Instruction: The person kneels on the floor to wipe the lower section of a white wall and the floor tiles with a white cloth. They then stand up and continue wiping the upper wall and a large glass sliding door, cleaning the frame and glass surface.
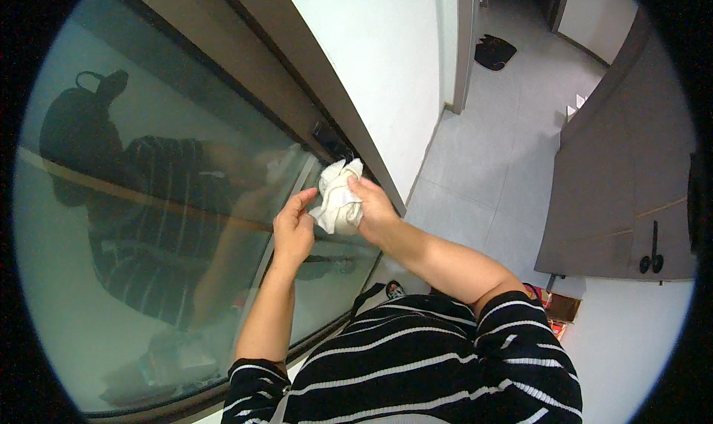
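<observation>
A crumpled white cloth [340, 201] is bunched up in my right hand [373, 210], whose thumb lies over its near side. Just left of the cloth is my left hand [295, 227], with its index finger and thumb apart and pointing toward the cloth's edge. Whether they touch the cloth is hard to tell. Directly beyond the cloth, a black handle [327, 138] sits on the brown frame of a glass door [245, 253]. The cloth hides the lower part of that handle.
The glass at left reflects a person in a cap and striped top. A white wall [371, 60] stands beyond the door frame. Grey floor tiles [475, 171] lead to a dark mat [495, 52]. At right is a grey cabinet [616, 186] with black handles, near a reddish box [561, 309].
</observation>
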### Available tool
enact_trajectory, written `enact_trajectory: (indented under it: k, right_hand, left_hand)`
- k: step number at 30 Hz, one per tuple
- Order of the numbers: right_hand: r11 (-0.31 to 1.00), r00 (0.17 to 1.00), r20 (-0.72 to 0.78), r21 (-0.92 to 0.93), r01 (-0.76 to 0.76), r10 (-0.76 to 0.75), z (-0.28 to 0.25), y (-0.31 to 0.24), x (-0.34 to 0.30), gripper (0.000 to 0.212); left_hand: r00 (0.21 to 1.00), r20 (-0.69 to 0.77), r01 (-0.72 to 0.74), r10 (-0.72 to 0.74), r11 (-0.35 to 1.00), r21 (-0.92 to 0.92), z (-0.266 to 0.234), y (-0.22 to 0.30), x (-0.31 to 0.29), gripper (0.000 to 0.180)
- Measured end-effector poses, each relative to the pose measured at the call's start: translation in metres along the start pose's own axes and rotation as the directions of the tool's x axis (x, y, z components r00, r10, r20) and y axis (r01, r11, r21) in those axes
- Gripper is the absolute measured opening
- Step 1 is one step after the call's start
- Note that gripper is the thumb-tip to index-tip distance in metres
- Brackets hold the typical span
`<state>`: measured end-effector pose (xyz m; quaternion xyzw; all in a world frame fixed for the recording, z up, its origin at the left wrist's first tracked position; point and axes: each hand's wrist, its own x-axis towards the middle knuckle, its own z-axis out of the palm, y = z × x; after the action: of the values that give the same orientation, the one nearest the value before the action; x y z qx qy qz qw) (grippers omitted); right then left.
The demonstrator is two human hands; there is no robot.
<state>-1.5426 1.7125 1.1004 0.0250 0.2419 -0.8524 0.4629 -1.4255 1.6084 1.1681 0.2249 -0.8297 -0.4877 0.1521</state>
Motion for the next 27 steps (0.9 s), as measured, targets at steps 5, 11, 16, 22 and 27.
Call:
enact_trajectory:
  k: [5, 11, 16, 22, 27]
  right_hand:
    - [0.988, 0.977, 0.149, -0.028, -0.152, 0.154, 0.001, 0.030, -0.022, 0.032]
    - [0.676, 0.961, 0.153, -0.685, 0.271, -0.231, -0.008, 0.035, 0.005, 0.026]
    - [0.058, 0.748, 0.302, -0.909, 0.413, -0.590, -0.044, 0.029, 0.024, 0.024]
    - [0.866, 0.967, 0.092, -0.432, 0.253, -0.236, -0.030, 0.026, 0.019, 0.024]
    - [0.320, 0.908, 0.415, -0.854, 0.410, -0.054, -0.012, 0.024, -0.035, 0.019]
  left_hand:
    - [0.998, -0.061, 0.027, -0.029, 0.999, -0.043, -0.002, -0.006, -0.001, 0.053]
    - [0.999, -0.002, 0.049, -0.049, 0.999, 0.012, -0.003, -0.001, 0.002, 0.052]
    - [1.000, -0.003, -0.006, 0.006, 0.999, 0.031, -0.007, -0.004, -0.001, 0.052]
    - [0.993, -0.019, 0.117, -0.118, 0.993, -0.034, 0.008, 0.008, 0.003, 0.048]
    - [0.997, -0.017, 0.071, -0.070, 0.997, 0.033, 0.002, -0.003, 0.009, 0.039]
